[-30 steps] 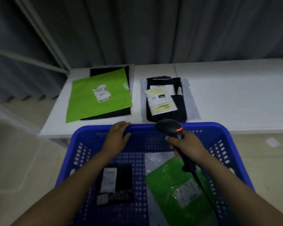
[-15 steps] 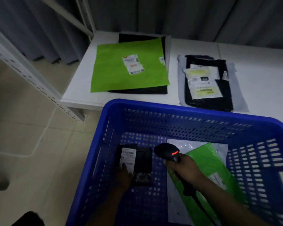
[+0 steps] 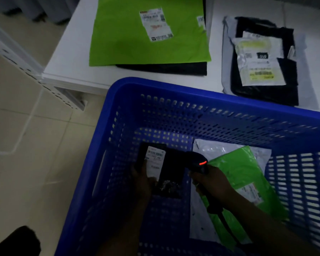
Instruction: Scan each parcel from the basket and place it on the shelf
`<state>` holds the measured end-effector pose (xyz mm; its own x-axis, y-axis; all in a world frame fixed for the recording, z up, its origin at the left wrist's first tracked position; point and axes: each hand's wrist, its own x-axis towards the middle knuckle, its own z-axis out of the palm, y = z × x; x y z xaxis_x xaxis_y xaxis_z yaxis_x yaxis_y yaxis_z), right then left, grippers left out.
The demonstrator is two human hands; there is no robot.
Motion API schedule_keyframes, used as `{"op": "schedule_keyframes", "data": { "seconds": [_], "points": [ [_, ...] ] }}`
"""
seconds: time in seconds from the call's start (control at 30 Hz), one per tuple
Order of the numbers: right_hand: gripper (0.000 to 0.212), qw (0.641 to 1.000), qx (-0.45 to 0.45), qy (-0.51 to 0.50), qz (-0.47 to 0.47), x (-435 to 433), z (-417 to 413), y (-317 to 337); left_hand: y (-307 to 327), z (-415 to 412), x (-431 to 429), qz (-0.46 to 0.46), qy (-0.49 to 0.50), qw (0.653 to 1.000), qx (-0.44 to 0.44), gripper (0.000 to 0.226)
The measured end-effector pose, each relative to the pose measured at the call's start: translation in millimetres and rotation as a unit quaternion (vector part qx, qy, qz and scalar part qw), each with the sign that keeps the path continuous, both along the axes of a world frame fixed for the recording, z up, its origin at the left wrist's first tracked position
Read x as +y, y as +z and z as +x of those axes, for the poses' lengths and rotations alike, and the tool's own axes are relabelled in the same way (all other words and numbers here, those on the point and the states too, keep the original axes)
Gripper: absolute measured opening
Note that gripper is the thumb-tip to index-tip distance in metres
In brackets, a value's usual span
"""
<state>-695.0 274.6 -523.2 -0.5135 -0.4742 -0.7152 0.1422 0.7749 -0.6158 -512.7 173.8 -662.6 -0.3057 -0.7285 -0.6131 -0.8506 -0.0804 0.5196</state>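
Scanner [image 3: 196, 161], clamped in right hand [image 3: 212, 183] fingers, points left at the black parcel [image 3: 171, 169] — left hand [image 3: 143, 182] fingers gripping its near end.

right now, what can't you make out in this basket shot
Head view only, dim.
Label print on the black parcel: too small and blurred.
Left hand: its fingers sit behind that parcel.
White bag: mostly under the green bag and the right hand with the scanner.
Basket near side: cut off by the bottom edge.
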Motion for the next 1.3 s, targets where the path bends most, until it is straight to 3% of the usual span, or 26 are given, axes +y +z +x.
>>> {"op": "schedule_keyframes", "data": {
  "seconds": [0.07,0.2,0.3,0.43,0.47,0.7,0.87,1.13,1.3],
  "points": [
    [0.017,1.000,-0.004,-0.006,-0.002,1.6,1.4,-1.0,-9.2,2.5,-1.2,-0.012,-0.016,0.999,-0.029,0.080],
    [0.018,1.000,-0.012,-0.017,-0.020,7.3,1.1,12.9,6.4,-2.9,0.0,-0.043,0.094,0.985,0.139,0.083],
    [0.017,0.998,-0.009,-0.032,-0.046,14.2,1.2,41.9,44.1,-11.2,-8.0,-0.031,0.130,0.981,0.143,0.080],
    [0.018,0.991,-0.034,-0.078,-0.107,33.2,1.7,95.5,116.5,-24.2,-9.8,0.023,0.155,0.970,0.185,0.017],
    [0.017,0.987,-0.043,-0.091,-0.127,40.4,1.7,109.9,137.9,-25.9,-7.6,0.029,0.158,0.965,0.206,0.010],
    [0.011,0.954,-0.059,-0.166,-0.243,100.4,6.0,189.1,275.5,-28.2,32.0,0.051,0.204,0.904,0.373,0.017],
    [0.016,0.939,-0.077,-0.156,-0.297,125.1,14.2,237.0,333.9,-23.5,70.4,0.092,0.157,0.880,0.439,0.017],
    [0.020,0.946,0.058,-0.112,-0.298,140.1,14.9,279.7,387.0,-3.1,63.4,-0.038,0.068,0.909,0.409,0.020],
    [0.009,0.953,0.069,-0.068,-0.288,144.6,21.7,299.3,384.4,11.4,59.7,-0.126,0.090,0.913,0.378,0.030]
  ]
}}
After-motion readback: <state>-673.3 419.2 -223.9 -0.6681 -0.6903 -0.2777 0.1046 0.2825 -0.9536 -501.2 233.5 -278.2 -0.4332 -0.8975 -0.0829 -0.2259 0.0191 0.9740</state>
